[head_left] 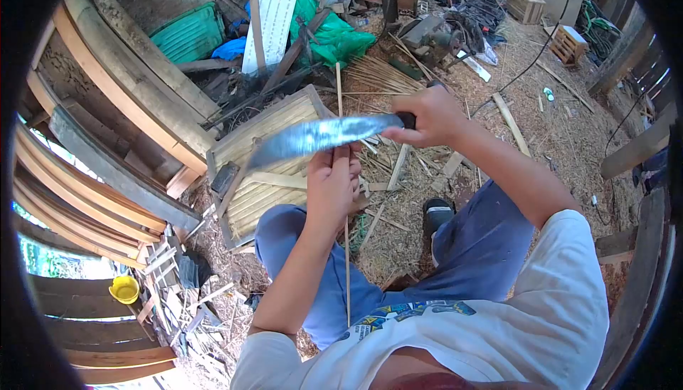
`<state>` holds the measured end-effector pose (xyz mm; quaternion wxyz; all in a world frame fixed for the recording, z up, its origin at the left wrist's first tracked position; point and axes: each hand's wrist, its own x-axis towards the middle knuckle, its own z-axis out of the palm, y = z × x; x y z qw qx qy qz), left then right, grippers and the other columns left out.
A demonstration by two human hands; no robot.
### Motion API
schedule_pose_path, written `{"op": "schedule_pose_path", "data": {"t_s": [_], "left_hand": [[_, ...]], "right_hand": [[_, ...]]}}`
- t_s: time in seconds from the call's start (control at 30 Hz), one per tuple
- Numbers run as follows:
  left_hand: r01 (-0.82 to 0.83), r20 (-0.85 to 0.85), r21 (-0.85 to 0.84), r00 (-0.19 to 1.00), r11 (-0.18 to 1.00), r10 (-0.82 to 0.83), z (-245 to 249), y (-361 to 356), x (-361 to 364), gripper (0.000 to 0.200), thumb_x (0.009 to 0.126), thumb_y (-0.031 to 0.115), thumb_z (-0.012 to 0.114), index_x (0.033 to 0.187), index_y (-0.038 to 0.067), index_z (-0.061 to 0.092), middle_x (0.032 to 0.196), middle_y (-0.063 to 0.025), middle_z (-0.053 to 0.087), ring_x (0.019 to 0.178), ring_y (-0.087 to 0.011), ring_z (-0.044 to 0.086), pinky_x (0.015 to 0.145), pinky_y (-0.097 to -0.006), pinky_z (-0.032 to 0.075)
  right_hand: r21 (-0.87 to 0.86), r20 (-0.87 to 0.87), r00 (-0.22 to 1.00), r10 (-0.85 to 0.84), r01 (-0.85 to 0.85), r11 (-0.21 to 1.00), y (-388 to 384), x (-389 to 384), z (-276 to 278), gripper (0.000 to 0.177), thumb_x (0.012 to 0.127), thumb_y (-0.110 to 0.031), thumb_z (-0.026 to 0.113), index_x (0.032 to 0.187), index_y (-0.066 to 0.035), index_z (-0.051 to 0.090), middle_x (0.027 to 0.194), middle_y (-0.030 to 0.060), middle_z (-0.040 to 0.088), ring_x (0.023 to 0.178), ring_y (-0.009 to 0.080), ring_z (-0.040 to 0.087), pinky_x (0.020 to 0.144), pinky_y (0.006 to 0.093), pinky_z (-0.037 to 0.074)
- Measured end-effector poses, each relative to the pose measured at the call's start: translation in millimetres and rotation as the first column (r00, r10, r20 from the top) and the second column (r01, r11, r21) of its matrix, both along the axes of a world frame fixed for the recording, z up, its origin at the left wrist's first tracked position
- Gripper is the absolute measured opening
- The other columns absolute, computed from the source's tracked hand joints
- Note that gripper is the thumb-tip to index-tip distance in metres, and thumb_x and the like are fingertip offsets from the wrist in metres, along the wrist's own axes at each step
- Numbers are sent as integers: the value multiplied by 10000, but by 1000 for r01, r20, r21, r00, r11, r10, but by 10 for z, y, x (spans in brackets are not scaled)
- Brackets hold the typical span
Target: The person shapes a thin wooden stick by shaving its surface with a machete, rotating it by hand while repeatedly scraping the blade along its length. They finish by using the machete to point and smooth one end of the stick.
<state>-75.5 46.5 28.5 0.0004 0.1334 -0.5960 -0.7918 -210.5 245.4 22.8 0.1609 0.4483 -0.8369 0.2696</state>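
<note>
My right hand point(427, 116) is closed around the dark handle of a machete point(313, 137). Its broad, shiny blade stretches leftward, level across the view above my other hand. Below the blade, the fingers of my left hand point(331, 180) are wrapped around a long thin wooden stick point(347, 269). That stick runs lengthwise from near my shirt, past the hand and up beyond the blade, which overlaps it in this view. Part of my left fingers is hidden behind the blade.
A framed slatted panel point(245, 212) lies in front of my left knee, with a small dark block point(225, 178) on it. Thin sticks point(377, 75) lie in a bundle ahead. Wood scraps and shavings cover the floor. Long boards point(128, 98) lean at left; a yellow bucket point(124, 290) sits lower left.
</note>
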Motion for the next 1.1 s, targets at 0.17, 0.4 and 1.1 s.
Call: {"op": "schedule_pose_path", "data": {"t_s": [0.17, 0.4, 1.1], "left_hand": [[-16, -124, -128, 992, 992, 0, -149, -11, -9, 257, 1093, 218, 439, 960, 38, 564, 653, 39, 451, 517, -29, 371, 460, -218, 297], [109, -86, -96, 989, 989, -117, -40, 142, 145, 223, 1097, 239, 436, 992, 69, 534, 650, 65, 397, 472, -15, 306, 410, -196, 242], [62, -162, -195, 982, 979, -94, -126, 160, 65, 308, 1102, 251, 419, 918, 48, 558, 636, 60, 413, 536, -25, 355, 481, -219, 297]], "right_hand": [[102, 52, 986, -159, 153, 983, -49, -218, -188, 669, 858, -726, 580, 749, -76, 696, 596, 165, 618, 585, 374, 639, 547, 458, 485], [47, 447, 710, -545, 589, 807, 349, -782, -360, 804, 934, -729, 452, 759, 17, 694, 634, 189, 613, 637, 340, 620, 602, 465, 445], [68, 442, 720, -534, 567, 821, 305, -690, -172, 793, 919, -742, 442, 926, -17, 763, 750, 233, 689, 780, 405, 703, 704, 465, 532]]}}
